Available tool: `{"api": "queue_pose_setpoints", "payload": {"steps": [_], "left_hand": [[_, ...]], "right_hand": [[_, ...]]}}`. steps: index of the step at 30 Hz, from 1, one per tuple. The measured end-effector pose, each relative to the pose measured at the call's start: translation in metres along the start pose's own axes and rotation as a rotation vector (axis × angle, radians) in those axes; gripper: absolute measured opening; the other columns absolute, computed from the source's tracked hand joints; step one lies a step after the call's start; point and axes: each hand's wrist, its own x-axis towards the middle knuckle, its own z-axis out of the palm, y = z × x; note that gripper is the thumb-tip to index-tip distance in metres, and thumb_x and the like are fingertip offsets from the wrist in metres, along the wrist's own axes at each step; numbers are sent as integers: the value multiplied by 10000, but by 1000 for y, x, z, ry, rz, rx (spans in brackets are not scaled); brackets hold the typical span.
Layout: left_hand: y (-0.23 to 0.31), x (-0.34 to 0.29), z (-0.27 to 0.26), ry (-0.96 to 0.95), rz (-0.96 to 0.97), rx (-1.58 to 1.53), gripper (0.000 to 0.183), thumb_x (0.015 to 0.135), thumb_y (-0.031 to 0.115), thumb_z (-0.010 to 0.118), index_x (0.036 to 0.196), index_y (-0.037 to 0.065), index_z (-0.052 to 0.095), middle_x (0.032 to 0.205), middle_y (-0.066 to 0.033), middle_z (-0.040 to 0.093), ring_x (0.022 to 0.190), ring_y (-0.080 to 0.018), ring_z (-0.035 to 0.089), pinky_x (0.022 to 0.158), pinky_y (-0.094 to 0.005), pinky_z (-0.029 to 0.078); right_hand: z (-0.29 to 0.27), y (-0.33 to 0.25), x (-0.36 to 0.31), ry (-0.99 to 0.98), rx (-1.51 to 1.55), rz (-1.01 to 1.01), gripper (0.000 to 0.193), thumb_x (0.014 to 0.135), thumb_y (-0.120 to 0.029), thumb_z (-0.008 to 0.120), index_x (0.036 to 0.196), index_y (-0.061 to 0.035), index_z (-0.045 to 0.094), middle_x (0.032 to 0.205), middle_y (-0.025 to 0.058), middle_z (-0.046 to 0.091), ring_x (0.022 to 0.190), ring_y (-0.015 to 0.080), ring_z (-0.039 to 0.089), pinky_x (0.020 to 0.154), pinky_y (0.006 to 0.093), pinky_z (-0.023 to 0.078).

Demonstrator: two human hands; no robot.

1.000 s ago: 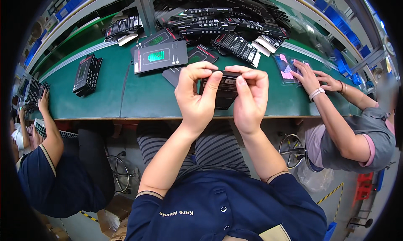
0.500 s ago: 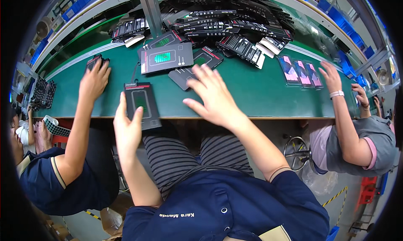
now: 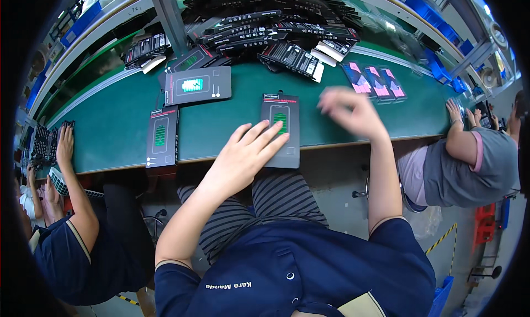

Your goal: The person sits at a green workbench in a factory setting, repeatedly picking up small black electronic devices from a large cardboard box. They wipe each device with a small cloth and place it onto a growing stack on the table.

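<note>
My left hand lies with its fingers stretched out across a flat dark box with a green battery picture, in front of me at the table's edge. To the right of that box, above the table, is my right hand, its fingers smeared by motion; no object shows in it. A second such box lies to the left, its lower end at the front edge. Behind it a grey box with a bright battery picture lies across another box.
A large heap of dark boxes fills the back of the green table. Three clear packs with pink and blue lie at the right. A metal post rises at the back left. Co-workers' hands are at both sides.
My left hand has let go of the left box, which now lies on the table, and moved right onto another box. That box came nearer me. My right hand moved right.
</note>
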Motion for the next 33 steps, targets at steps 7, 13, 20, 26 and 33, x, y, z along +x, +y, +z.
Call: {"api": "queue_pose_setpoints", "payload": {"steps": [7,13,20,26,33], "left_hand": [[-3,22,-10,93,159,-158,372,766,88,734,1128,148,677,1241,4,655,1222,-204,550,1047,-440,360],[-22,47,-44,74,-230,-178,324,855,267,731,1096,52,703,962,-113,665,829,-302,656,789,-408,498],[-47,34,4,-20,-146,-219,834,762,472,762,1370,-47,525,1436,-202,510,1351,-335,468,1123,-416,394],[-50,32,7,-37,-140,-291,859,616,435,840,1307,1,571,1431,-201,518,1395,-351,428,1159,-446,353],[-35,41,-21,-21,-412,-520,850,578,355,868,1280,22,522,1250,-174,613,1181,-380,598,976,-443,493]], "right_hand": [[21,35,-19,405,-806,284,421,935,-272,647,1201,53,629,1265,266,624,1249,406,556,1076,458,429],[64,-21,-41,644,-602,433,328,749,-256,780,913,-50,584,1173,168,583,1097,390,531,941,468,433],[60,-35,-24,294,-71,248,431,618,-168,814,993,-93,614,1259,112,629,1194,307,531,1046,425,397],[33,-31,-6,-219,-50,49,321,739,-95,740,1042,-106,634,1508,164,470,1333,332,456,1143,442,310],[104,-77,26,371,344,-199,335,733,169,446,990,-22,545,1478,253,450,1415,376,412,1179,482,298]]}}
